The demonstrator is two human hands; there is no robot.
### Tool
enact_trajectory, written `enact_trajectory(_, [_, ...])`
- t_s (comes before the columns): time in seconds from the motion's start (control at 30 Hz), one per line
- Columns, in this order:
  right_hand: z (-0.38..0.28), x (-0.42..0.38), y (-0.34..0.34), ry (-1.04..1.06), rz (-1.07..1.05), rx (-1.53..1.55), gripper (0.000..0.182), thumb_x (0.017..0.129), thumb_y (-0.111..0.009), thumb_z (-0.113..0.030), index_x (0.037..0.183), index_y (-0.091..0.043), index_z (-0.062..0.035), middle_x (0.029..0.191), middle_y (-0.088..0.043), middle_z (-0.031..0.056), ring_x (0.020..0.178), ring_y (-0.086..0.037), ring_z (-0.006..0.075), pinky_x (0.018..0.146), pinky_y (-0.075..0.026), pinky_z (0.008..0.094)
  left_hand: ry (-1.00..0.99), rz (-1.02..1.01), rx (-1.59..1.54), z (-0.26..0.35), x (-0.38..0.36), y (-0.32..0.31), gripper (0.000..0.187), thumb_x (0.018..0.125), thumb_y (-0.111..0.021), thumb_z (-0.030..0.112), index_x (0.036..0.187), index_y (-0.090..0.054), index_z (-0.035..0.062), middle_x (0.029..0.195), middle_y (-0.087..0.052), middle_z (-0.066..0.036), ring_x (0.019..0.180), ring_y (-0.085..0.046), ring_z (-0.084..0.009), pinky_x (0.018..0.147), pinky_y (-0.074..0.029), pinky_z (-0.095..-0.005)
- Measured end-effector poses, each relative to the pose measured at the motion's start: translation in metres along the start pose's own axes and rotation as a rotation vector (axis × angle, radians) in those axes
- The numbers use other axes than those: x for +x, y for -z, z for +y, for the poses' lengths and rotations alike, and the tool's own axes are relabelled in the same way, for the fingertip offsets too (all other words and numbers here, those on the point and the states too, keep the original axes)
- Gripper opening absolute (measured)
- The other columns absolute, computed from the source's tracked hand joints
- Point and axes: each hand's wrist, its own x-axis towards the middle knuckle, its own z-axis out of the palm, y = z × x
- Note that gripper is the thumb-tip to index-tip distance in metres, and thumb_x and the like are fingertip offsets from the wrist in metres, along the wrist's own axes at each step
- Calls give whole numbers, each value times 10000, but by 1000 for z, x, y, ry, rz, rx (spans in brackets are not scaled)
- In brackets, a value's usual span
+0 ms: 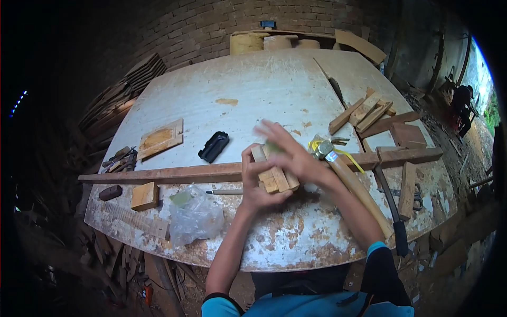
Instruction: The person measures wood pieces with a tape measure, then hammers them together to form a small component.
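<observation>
My left hand (pixel 253 191) is wrapped round a light wooden block (pixel 277 180) that looks made of several joined strips, held above the front of the worktable. Over the top of the block is my right hand (pixel 292 153), smeared by motion, with some fingers stretched out. A greenish blur shows under its fingers; I cannot make out what it is. Beside my right forearm lies a hammer (pixel 351 182) with a wooden handle. A pencil-like tool (pixel 224 192) lies left of my left hand, near a clear plastic bag (pixel 196 219).
A long wooden beam (pixel 206 173) crosses the worktable (pixel 237 84). A saw blade (pixel 336 91) sticks up through a slot, near wood offcuts (pixel 364 112). A black case (pixel 214 147), a flat board (pixel 161 138), a wood block (pixel 144 196) and a long dark-handled tool (pixel 392 208) also lie there.
</observation>
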Motion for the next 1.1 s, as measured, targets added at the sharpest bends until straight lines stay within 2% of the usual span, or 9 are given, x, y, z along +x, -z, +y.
enact_trajectory(0.03, [13, 5, 5, -56, 16, 304, 592, 858, -460, -426, 1401, -369, -209, 1502, -212, 118, 1397, -113, 333, 1127, -97, 499, -6, 17, -36, -1, 0, -2, 691, 497, -864, 321, 1071, -519, 151, 1222, -352, -190, 1168, -402, -366, 954, -370, -462])
enact_trajectory(0.13, [-14, -1, 2, 99, -74, -6, 581, 863, -445, -411, 1399, -375, -197, 1498, -228, 112, 1396, -121, 329, 1125, -113, 489, -75, -40, 15, 1, 4, 5, 700, 492, -865, 317, 1073, -512, 152, 1224, -349, -192, 1158, -406, -350, 948, -378, -447])
enact_trajectory(0.17, [-35, -7, 6, 135, -181, -217, 596, 842, -437, -357, 1390, -381, -129, 1506, -194, 135, 1399, -89, 328, 1126, -94, 496, 168, 39, -269, 7, -2, -5, 709, 492, -868, 312, 1079, -501, 159, 1224, -349, -189, 1157, -409, -340, 947, -379, -449])
enact_trajectory(0.3, [9, 9, 10, -45, -14, 260, 594, 818, -499, -362, 1379, -408, -191, 1484, -264, 110, 1384, -154, 356, 1123, -107, 504, -41, -28, -2, -3, 1, -1, 708, 497, -874, 281, 1080, -494, 152, 1236, -350, -169, 1182, -404, -341, 950, -383, -452])
enact_trajectory(0.43, [-39, -12, 14, 246, -177, -212, 563, 823, -518, -301, 1358, -440, -145, 1442, -346, 125, 1374, -221, 314, 1117, -181, 446, 95, 8, -235, 2, -2, -9, 726, 491, -873, 283, 1089, -488, 143, 1229, -361, -171, 1149, -412, -334, 943, -377, -458])
enact_trajectory(0.6, [20, 5, 13, 16, 19, 227, 576, 788, -583, -355, 1319, -489, -154, 1388, -427, 122, 1338, -269, 385, 1106, -192, 496, -105, -10, 4, 0, 7, -3, 729, 482, -873, 290, 1093, -510, 126, 1211, -380, -179, 1160, -389, -333, 962, -343, -449])
enact_trajectory(0.8, [3, 5, 5, 111, 25, -98, 563, 790, -525, -265, 1332, -470, -124, 1411, -400, 115, 1353, -257, 357, 1108, -193, 477, 16, -18, -18, 4, 6, 4, 718, 462, -872, 302, 1062, -522, 122, 1249, -373, -201, 1193, -395, -349, 975, -342, -437])
enact_trajectory(0.87, [13, 4, 8, -100, -6, 379, 543, 793, -509, -251, 1315, -490, -105, 1406, -406, 119, 1357, -255, 346, 1113, -189, 454, -14, -15, -39, 1, 6, 2, 722, 458, -872, 305, 1068, -528, 129, 1248, -379, -197, 1179, -415, -349, 969, -352, -428])
enact_trajectory(1.1, [6, 5, 9, 67, 25, 207, 533, 824, -474, -341, 1309, -502, -122, 1425, -379, 113, 1355, -247, 362, 1107, -198, 463, 52, -97, -130, 1, 7, 7, 710, 480, -866, 308, 1078, -522, 141, 1309, -358, -201, 1234, -389, -351, 994, -344, -429])
